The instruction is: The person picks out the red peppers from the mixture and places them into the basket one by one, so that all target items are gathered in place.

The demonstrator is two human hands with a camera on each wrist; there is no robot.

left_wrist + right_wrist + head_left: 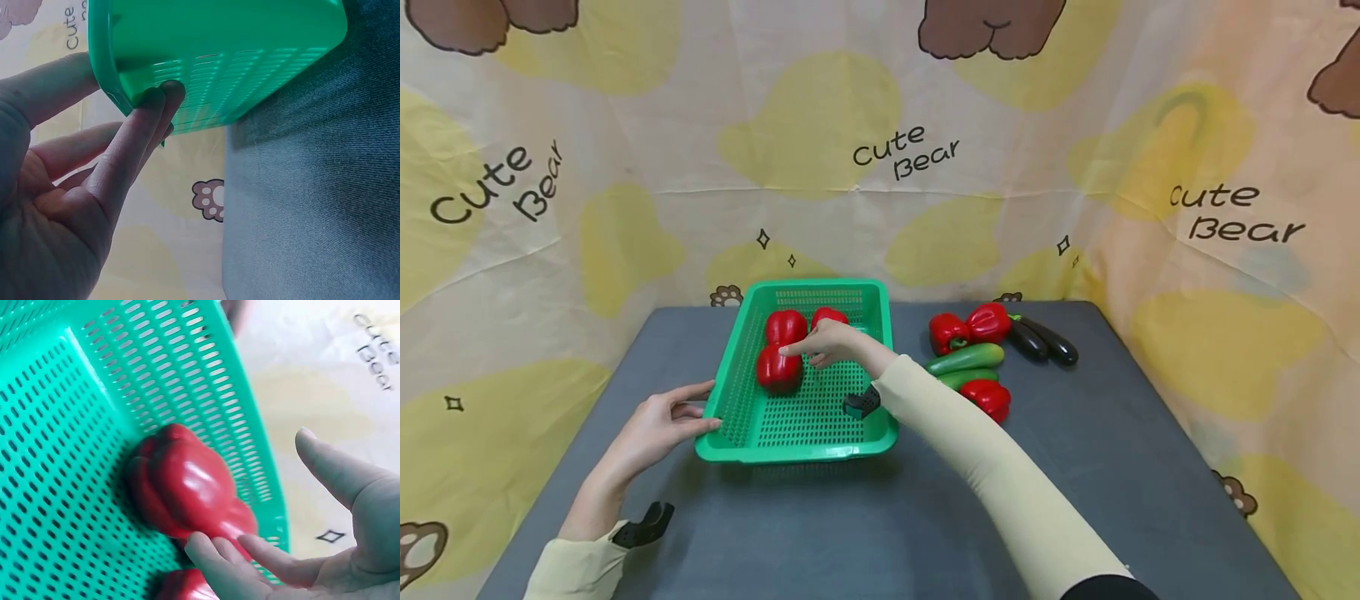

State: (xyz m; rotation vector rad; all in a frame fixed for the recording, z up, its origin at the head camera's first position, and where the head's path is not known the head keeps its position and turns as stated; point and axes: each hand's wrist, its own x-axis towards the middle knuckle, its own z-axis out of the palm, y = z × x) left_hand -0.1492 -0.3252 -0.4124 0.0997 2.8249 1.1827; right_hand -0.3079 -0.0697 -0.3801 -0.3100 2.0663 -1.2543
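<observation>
A green plastic basket [820, 455] with slotted walls sits on the table. My left hand [658, 425] holds its left rim, thumb at the edge and fingers against the outer wall, as the left wrist view [69, 181] shows. Inside lie three red bell peppers: a near one [779, 372], one behind it [786, 327] and a third [829, 316] partly hidden by my right hand [831, 342]. That hand reaches over the basket from the right. In the right wrist view its fingers are loosely extended, fingertips right by a bell pepper [184, 481], thumb spread apart.
Right of the basket lie red bell peppers [988, 322], two green cucumbers [966, 359] and two dark eggplants [1052, 343]. My right sleeve [977, 450] partly covers that group. A printed cloth [820, 225] hangs behind the grey table [775, 533].
</observation>
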